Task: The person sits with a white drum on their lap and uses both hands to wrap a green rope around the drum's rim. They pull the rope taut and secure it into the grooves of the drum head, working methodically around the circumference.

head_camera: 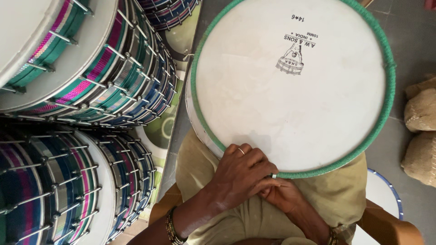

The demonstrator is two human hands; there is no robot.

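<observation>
A large round white drumhead (290,86) with a green wrapped rim (388,77) rests on my lap, tilted toward me. My left hand (238,174), wearing a ring and bangles, grips the near edge of the green rim with fingers curled over it. Just below the rim, my right hand (284,195) is partly hidden under the left hand. Its fingers pinch something small at the rim edge; what it is I cannot tell. A black printed mark sits near the drumhead's top.
Stacks of finished drums (91,68) with striped shells and metal tension rods fill the left side. Brown sacks (420,131) lie on the grey floor at right. Another white drumhead with a blue rim (386,195) lies at lower right. I sit on a wooden seat (386,224).
</observation>
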